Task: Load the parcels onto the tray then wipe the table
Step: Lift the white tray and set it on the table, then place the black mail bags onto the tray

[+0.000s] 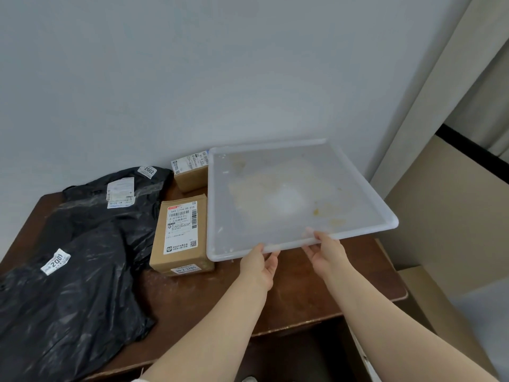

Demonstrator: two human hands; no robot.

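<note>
Fingers (271,259) of left hand (260,264) and right hand (326,252) pinch the near rim of the translucent tray (248,216); it looks light, stiff and slick, so a wider hold would likely steady it.

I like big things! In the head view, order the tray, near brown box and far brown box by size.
1. tray
2. near brown box
3. far brown box, partly hidden behind the tray and farther away, so unsure.
</note>
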